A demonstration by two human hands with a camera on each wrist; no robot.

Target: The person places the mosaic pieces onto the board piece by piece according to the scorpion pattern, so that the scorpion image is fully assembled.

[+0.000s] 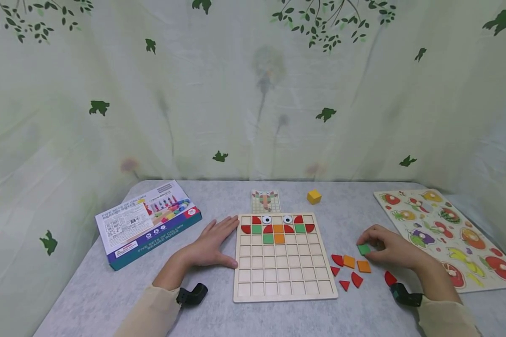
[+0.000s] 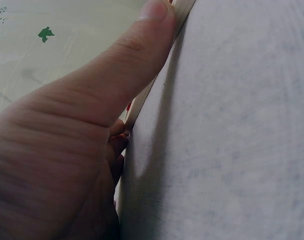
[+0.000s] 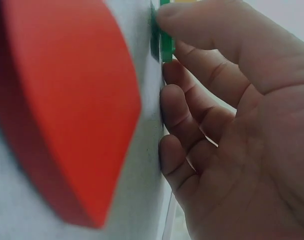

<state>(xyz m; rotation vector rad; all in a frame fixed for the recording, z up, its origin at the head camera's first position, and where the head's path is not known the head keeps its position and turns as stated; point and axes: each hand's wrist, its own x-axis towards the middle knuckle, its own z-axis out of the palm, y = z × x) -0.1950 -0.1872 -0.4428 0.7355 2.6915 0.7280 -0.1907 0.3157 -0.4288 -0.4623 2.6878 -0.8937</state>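
Observation:
A wooden grid board (image 1: 278,263) lies in the middle of the table, its upper rows partly filled with red, green and orange tiles and two eye tiles. My left hand (image 1: 211,243) rests along the board's left edge with fingers extended; in the left wrist view the thumb (image 2: 136,50) touches that edge. Right of the board, my right hand (image 1: 390,245) pinches a green square tile (image 1: 364,249) at the tabletop. In the right wrist view the green tile (image 3: 166,42) is partly hidden by the thumb. Beside this hand lie orange squares (image 1: 349,261) and several red pieces (image 1: 356,280).
A pattern card (image 1: 266,201) lies just behind the board, with a yellow cube (image 1: 314,196) to its right. On the left stands a boxed set (image 1: 147,222). A fruit puzzle board (image 1: 442,234) lies at the right, and a red piece (image 1: 390,278) sits near my right wrist.

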